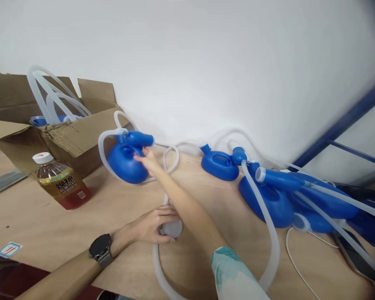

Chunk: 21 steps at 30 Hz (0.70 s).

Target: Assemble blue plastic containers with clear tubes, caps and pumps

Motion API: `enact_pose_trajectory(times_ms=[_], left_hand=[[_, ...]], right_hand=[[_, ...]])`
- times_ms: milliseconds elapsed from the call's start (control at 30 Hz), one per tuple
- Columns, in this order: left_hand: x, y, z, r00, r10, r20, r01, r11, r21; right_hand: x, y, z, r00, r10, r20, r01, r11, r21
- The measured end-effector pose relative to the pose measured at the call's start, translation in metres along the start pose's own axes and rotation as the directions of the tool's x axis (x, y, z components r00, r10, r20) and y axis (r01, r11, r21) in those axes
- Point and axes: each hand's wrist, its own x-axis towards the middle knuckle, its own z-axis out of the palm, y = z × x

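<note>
A translucent cap [172, 228] is being grasped at the near middle of the table [118, 204] by the left hand [156, 224]; its left side is being hidden by the curled fingers. A left-hand blue container [126, 164], standing beside a cardboard box [81, 137], is being touched by the right hand [148, 161]; whether a firm grip is being applied cannot be told, since the contact is being partly covered by the fingers. A pale tube [162, 273] is being interrupted from view by the left hand and cut off by the lower edge. The lower parts of the blue contents of the box are being concealed by its walls. At the right, a heap of blue containers [271, 206] is being blurred and overlapped, so that its number cannot be counted; a dark phone [359, 254] is being partly covered by a tube.

Elsewhere, one middle blue container [217, 171], one drink bottle [62, 183], one wristwatch [100, 246] and one numbered card [9, 249] are being shown.
</note>
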Motion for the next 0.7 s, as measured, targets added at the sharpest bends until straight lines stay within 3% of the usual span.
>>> enact_pose_trajectory(times_ms=[167, 333, 567, 700], left_hand=[[0.005, 0.014, 0.002, 0.998, 0.014, 0.063, -0.008, 0.996, -0.092], [0.008, 0.020, 0.002, 0.995, -0.035, 0.094, 0.046, 0.993, -0.112], [0.006, 0.004, 0.009, 0.993, -0.119, 0.001, 0.119, 0.990, -0.072], [0.005, 0.001, 0.014, 0.994, -0.111, 0.006, 0.111, 0.991, -0.078]], right_hand=[[0.008, 0.018, 0.003, 0.999, 0.032, 0.005, -0.031, 0.992, -0.126], [0.010, 0.019, -0.013, 1.000, -0.012, 0.001, 0.011, 0.924, -0.383], [-0.016, -0.011, -0.039, 0.971, -0.216, 0.103, 0.226, 0.688, -0.690], [-0.022, -0.023, -0.051, 0.974, -0.208, 0.090, 0.208, 0.664, -0.719]])
